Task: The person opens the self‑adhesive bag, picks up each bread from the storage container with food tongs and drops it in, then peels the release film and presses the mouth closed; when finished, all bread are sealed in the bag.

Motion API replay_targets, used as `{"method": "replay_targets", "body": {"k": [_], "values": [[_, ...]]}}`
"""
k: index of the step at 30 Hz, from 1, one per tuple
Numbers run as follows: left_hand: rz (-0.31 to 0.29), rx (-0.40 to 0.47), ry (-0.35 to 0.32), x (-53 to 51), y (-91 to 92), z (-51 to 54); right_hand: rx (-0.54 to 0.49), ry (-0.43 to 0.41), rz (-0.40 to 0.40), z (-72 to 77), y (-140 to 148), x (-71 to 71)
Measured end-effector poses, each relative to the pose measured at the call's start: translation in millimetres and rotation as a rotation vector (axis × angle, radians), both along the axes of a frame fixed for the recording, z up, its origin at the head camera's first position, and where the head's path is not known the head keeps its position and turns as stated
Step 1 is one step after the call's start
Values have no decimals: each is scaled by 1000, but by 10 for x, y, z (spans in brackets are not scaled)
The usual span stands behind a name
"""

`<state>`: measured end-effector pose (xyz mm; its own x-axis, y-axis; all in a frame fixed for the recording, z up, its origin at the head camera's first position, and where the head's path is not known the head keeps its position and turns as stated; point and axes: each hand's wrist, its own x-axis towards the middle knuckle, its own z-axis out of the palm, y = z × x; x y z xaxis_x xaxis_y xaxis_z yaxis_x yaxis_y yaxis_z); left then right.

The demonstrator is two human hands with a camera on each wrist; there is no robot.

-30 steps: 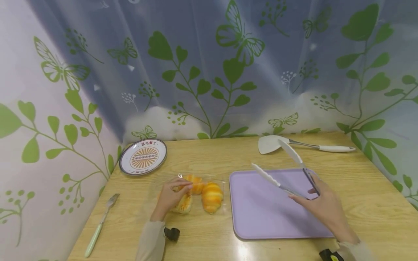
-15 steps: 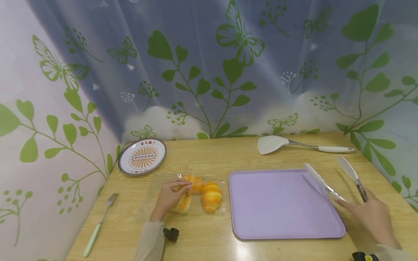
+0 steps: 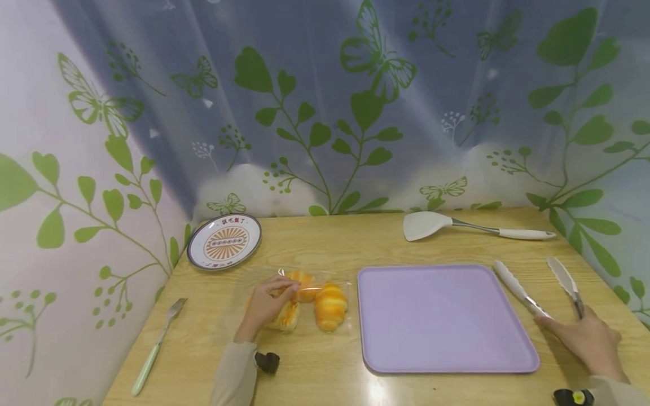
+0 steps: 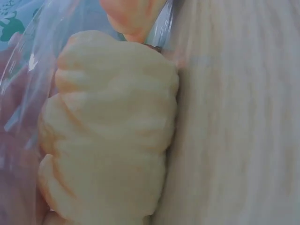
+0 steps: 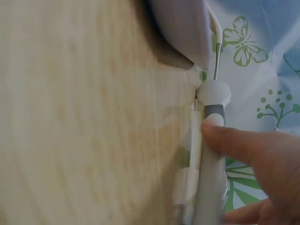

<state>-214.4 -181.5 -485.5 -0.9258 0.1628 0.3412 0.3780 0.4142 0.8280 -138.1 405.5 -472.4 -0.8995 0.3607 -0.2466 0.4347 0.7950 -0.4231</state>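
Observation:
My left hand [image 3: 269, 301] pinches the rim of a clear plastic bag [image 3: 335, 276] with thumb and fingertips. In and around it lie orange-and-yellow croissant-like breads [image 3: 331, 307]; the hand partly covers the others. Close up in the left wrist view, a pale ridged bread [image 4: 110, 126] lies beside clear film [image 4: 35, 70]. My right hand [image 3: 584, 341] holds a pair of tongs [image 3: 520, 290] by the handle, right of the lilac tray [image 3: 447, 318]. The two white-tipped arms are spread apart with nothing between them. In the right wrist view, my thumb presses the tongs' white handle [image 5: 211, 164].
A round patterned plate [image 3: 225, 242] stands at the back left. A fork [image 3: 159, 347] with a pale green handle lies at the left edge. Along the back right lies a white spatula [image 3: 426, 224]. Patterned cloth hangs behind the wooden table [image 3: 315, 372].
My right hand has carried the tongs from above the tray to the table on its right, and lowered them. The left hand stays at the bag.

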Motion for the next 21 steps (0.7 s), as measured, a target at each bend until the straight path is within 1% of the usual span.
{"method": "replay_targets", "body": {"k": [3,5,7,9,11,12,13,14,16,17,19,21], "values": [[-28,-12,-73,-40,0,42,64,4,23,-2,-9,-24],[-58,-25,-132,-78,-4,85,90,51,29,16,-85,-45],[-68,-70,-153,-114,3,164,113,113,44,53,-233,-62],[-84,-121,-155,-163,29,274,110,254,84,80,-460,-74],[-95,-180,-136,-227,71,400,88,411,156,113,-756,-98],[-107,-219,-119,-269,97,467,67,470,198,134,-922,-111],[-125,-247,-120,-317,130,531,41,521,238,156,-1100,-125],[-145,-292,-114,-368,162,593,-8,566,280,172,-1283,-141],[-170,-377,-145,-474,235,700,-108,567,359,223,-1646,-172],[-185,-424,-165,-528,277,742,-160,551,393,243,-1821,-184],[-214,-507,-226,-624,366,798,-278,466,462,275,-2145,-194],[-237,-573,-282,-702,459,809,-433,371,531,292,-2422,-196]]}}
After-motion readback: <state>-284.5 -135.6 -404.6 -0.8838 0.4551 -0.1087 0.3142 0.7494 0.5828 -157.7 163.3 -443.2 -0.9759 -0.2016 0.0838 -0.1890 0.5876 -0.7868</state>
